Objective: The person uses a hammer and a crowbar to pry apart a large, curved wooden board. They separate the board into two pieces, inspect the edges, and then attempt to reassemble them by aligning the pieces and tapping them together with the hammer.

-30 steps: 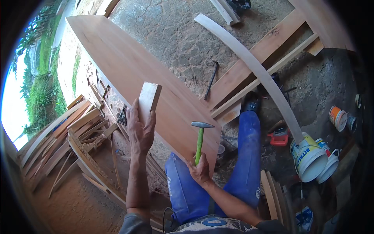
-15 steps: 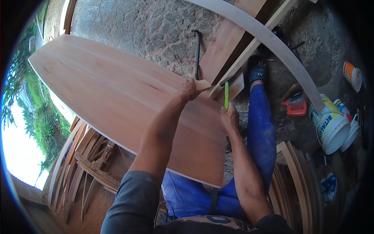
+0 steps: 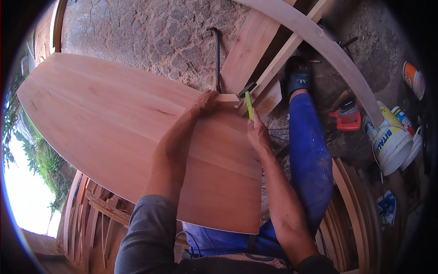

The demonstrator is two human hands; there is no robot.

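A large, tapered wooden panel [image 3: 114, 123] with rounded sides lies across my lap. At its far edge my left hand [image 3: 204, 101] is closed around a small pale wood block [image 3: 227, 97], pressing it along the edge. My right hand [image 3: 258, 133] grips a hammer [image 3: 249, 106] by its yellow-green handle. The dark hammer head sits at the right end of the block; whether they touch I cannot tell. My left forearm passes over the panel, while the right one runs beside its right edge.
A curved wooden strip [image 3: 319, 39] arcs over boards [image 3: 251, 48] beyond the panel. A bent metal bar [image 3: 216, 59] lies on the rough ground. At right are a red tool [image 3: 349, 119], white buckets [image 3: 392, 148] and an orange can [image 3: 413, 80]. Wood strips [image 3: 349, 214] flank my legs.
The hammer has swung leftward, and its head is now right by the block's end. My left hand keeps its hold on the block. The whole view has shifted slightly.
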